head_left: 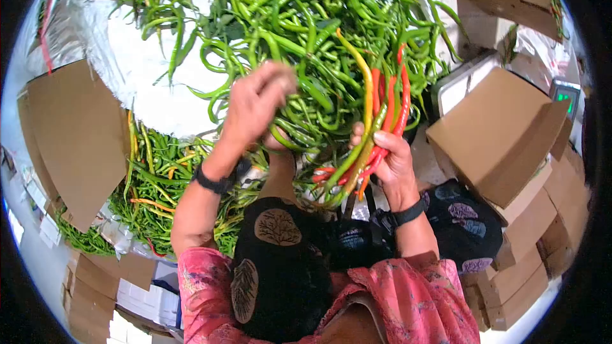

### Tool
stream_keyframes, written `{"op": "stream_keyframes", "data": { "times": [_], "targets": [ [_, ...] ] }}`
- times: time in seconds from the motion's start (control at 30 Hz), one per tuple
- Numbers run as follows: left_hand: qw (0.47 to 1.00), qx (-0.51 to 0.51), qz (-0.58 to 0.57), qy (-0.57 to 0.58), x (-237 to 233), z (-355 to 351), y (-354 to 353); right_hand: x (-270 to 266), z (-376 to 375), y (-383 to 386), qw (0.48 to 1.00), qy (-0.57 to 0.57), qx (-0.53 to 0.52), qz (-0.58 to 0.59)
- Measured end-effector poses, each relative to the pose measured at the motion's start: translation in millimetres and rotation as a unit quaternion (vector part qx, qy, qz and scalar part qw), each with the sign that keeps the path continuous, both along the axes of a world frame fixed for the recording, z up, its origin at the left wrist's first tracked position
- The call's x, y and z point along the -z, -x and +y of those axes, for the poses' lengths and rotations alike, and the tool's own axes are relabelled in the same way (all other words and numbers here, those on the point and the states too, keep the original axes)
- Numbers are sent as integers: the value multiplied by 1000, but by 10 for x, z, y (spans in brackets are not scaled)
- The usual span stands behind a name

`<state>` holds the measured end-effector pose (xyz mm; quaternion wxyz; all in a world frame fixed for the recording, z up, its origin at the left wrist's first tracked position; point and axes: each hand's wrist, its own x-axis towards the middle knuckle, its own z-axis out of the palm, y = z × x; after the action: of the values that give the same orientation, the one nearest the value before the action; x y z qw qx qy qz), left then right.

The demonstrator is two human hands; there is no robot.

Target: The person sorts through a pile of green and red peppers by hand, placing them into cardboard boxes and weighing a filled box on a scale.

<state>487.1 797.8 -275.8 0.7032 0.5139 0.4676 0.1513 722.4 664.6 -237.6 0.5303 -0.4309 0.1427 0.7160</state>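
A bunch of red, yellow and green chili peppers is gripped in my right hand, the long tips pointing up and the stems down. My left hand is raised over the left part of the green pepper pile. Its fingers are smeared by motion, and I cannot make out whether they hold anything. Beneath it, green peppers lie loose and tangled beside a white sheet.
More green and yellow peppers fill a box at the lower left, by an open cardboard flap. On the right are a cardboard box, a scale display lit green, and stacked cartons.
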Motion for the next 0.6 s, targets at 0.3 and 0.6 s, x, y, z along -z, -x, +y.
{"op": "stream_keyframes", "data": {
  "times": [0.3,0.6],
  "targets": [
    [841,10,429,-329,1095,1566,-182,-171,163,99,997,-2,-56,-47],
    [946,-254,111,-167,113,956,316,-191,89,9,997,7,-50,-56]
  ]
}}
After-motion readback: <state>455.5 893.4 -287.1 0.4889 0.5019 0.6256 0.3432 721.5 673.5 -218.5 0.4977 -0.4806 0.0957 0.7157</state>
